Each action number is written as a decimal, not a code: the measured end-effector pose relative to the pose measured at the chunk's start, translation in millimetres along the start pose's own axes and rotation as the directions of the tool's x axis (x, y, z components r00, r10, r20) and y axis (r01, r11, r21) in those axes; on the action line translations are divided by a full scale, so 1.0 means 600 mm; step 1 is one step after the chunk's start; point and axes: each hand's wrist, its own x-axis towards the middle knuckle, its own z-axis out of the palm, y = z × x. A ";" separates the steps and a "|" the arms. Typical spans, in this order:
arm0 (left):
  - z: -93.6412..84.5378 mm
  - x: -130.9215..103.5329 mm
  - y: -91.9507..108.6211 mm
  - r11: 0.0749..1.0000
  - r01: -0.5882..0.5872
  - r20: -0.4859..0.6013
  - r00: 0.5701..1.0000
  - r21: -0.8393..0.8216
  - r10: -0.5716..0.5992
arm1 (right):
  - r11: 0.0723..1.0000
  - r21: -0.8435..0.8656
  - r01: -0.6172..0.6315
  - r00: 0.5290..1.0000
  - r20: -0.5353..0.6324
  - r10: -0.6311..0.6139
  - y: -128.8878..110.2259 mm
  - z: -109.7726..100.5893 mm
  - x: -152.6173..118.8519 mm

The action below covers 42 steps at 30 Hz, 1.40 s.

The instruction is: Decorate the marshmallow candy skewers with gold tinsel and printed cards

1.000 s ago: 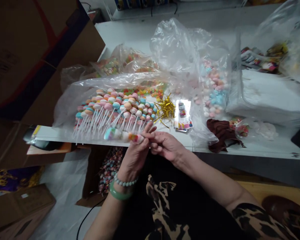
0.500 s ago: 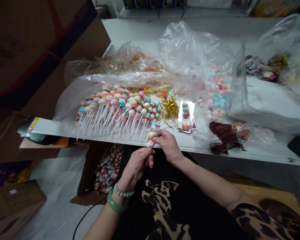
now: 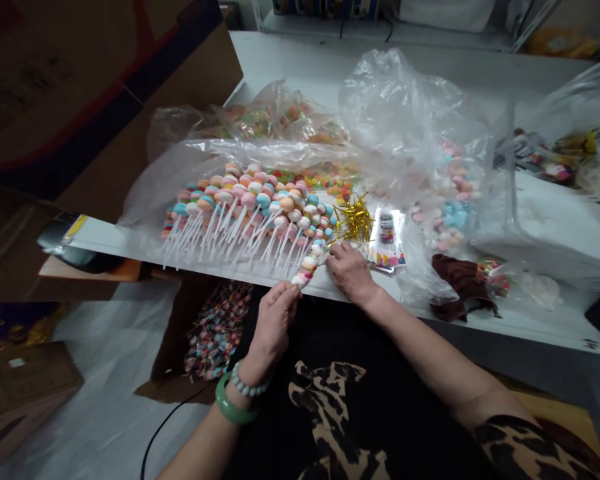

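Observation:
My left hand pinches the lower end of a marshmallow skewer, a short row of pastel sweets in a clear wrapper. It slants up and to the right over the table's front edge. At its upper end, my right hand has its fingers bent and closed around the end of the wrapper; the fingertips are partly hidden. Just behind that hand lies a bunch of gold twist ties. To the left, a heap of marshmallow skewers rests with white sticks pointing toward me.
Printed cards lie right of the ties. Plastic bags of gummy sweets and marshmallows stand behind. A clear bin and brown cloth are at right. A big cardboard box looms left; a carton of wrapped sweets sits below.
The skewer has tilted and more of its sweets show between my hands. My right hand has shifted from the sweets up to the wrapper's far end. The view has swung slightly left.

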 end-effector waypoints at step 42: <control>0.082 0.038 -0.038 0.990 -0.120 0.090 0.989 0.077 0.113 | -0.356 0.815 -0.456 0.715 0.574 0.399 -0.039 -0.023 -0.049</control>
